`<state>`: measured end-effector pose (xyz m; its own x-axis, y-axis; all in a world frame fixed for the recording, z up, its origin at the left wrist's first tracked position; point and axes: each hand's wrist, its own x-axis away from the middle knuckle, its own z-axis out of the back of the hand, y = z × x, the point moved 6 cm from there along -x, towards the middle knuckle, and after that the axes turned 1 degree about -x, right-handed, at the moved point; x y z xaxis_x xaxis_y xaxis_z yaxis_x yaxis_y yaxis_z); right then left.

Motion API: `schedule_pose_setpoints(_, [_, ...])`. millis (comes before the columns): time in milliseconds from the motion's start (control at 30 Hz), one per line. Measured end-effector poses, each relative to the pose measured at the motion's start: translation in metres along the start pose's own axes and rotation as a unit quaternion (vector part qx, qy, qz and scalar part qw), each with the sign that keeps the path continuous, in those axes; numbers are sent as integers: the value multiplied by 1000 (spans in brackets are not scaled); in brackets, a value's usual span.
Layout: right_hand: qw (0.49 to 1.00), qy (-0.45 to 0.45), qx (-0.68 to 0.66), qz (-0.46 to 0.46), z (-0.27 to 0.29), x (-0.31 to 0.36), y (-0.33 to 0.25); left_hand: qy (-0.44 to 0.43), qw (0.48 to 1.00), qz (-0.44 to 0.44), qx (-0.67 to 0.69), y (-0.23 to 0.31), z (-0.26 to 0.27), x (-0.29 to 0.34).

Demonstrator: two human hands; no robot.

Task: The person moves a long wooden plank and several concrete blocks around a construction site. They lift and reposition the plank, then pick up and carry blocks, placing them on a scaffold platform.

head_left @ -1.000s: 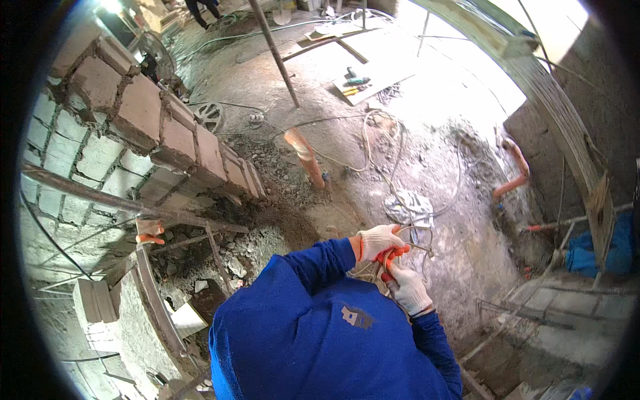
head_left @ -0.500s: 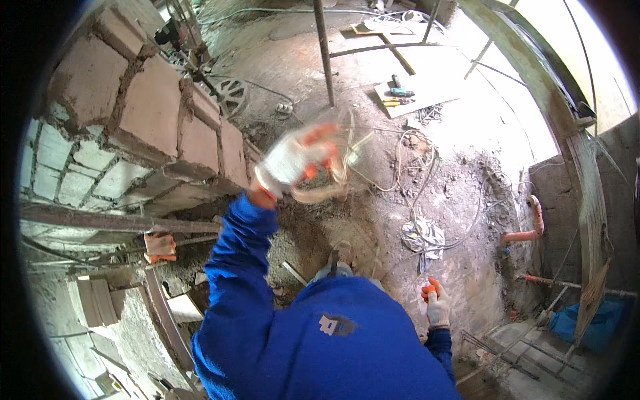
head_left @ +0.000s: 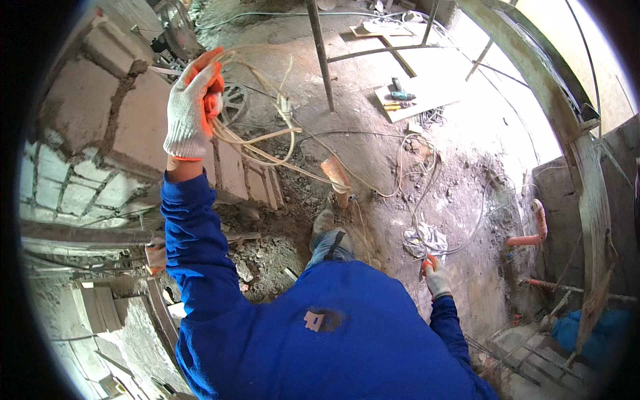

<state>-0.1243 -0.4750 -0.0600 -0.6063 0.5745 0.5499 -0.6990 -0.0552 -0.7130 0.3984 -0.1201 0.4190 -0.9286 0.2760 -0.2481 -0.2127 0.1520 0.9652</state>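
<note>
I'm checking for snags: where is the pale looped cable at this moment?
In the head view's upper left, the pale looped cable is in the left hand's grip, the spoked wheel showing behind it.

- Left work glove (head_left: 181, 123): off-white knit — orange over the fingers (head_left: 203, 61)
- Looped cable (head_left: 230, 139) at those fingers: cream
- Right work glove (head_left: 438, 283): off-white, orange at the fingers
- Long-sleeved top (head_left: 320, 360) behind the fingers: royal blue — pale-and-dark print (head_left: 322, 321)

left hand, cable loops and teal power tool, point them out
Left hand (head_left: 191, 107): head view, middle of the gloved hand.
Cable loops (head_left: 231, 137): head view, on the bunched strands.
Teal power tool (head_left: 402, 96): head view, its teal body.
</note>
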Motion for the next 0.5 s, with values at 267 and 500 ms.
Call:
schedule_pose_setpoints(267, [998,6,-54,17,-97,-11,-173,-151,965,77,201,-101,-3,-146])
schedule_pose_setpoints(500, [948,205,-112,-216,-163,85,-126,-46,984,169,-7,-219,7,-267])
